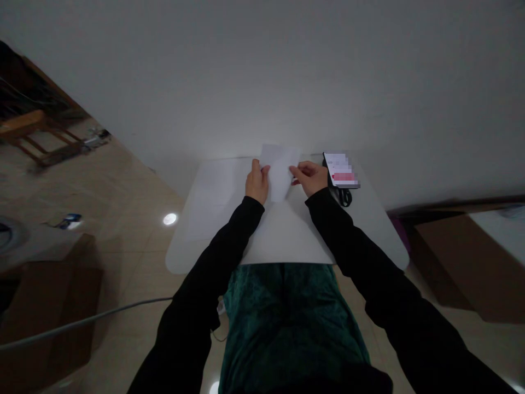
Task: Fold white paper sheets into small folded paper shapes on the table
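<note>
No text, label, brand or number can be read. The only marks are on the screen of a smartphone (341,171) lying on a white tabletop (365,216), and they are pixelated into pale blocks with a red band across the lower part, too blurred to make out a single character

It's a sparsely kept room, maybe a home or a small workroom. I see a tiled floor (123,230), a plain white wall (262,71), cardboard boxes (447,262) and a wooden chair (35,134).
</note>
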Available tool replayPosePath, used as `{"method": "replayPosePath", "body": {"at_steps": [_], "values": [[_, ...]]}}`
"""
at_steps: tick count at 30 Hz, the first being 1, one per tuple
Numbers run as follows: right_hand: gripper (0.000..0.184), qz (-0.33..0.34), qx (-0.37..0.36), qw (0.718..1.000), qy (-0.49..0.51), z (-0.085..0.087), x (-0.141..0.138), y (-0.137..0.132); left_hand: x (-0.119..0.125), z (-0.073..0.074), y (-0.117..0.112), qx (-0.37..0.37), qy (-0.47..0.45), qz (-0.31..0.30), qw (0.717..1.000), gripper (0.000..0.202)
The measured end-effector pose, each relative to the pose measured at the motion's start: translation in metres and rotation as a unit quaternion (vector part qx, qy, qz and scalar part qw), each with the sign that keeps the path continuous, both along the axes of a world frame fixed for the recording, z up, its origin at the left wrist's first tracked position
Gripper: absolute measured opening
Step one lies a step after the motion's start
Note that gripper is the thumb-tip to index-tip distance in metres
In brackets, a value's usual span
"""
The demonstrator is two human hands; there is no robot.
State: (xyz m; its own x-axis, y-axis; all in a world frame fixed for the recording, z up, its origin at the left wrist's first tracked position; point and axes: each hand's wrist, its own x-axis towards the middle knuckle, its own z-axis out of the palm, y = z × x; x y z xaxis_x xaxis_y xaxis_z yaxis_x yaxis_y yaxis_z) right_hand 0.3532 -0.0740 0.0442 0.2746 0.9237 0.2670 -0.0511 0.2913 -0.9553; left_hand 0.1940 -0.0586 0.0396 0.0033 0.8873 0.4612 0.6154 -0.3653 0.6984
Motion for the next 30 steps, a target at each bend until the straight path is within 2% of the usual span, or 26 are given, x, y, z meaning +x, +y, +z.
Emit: {"method": "replayPosePath", "body": {"at_steps": [6,9,16,22,27,30], "values": [[0.039,0.012,-0.032,0.999,0.026,0.003,0.008,0.003,-0.003,0.005,-0.004,-0.029,0.071,-0.011,0.997,0.021],[0.038,-0.013,-0.031,0.999,0.028,0.000,0.013,0.007,-0.003,0.007,-0.006,-0.034,0.085,-0.011,0.996,0.021],[0.033,-0.046,-0.005,0.999,0.030,-0.002,0.023,0.011,-0.004,0.010,-0.008,-0.046,0.069,-0.031,0.996,0.021],[0.038,-0.073,0.020,0.997,0.025,0.000,0.018,0.006,-0.004,0.009,-0.007,-0.041,0.022,-0.040,0.998,0.019],[0.043,-0.099,0.024,0.994,0.024,-0.005,0.014,0.006,-0.002,0.011,-0.009,-0.045,0.049,-0.036,0.997,0.022],[0.046,-0.121,0.002,0.991,0.055,-0.008,0.010,0.007,-0.002,0.011,-0.010,-0.043,0.064,-0.034,0.996,0.023]]}}
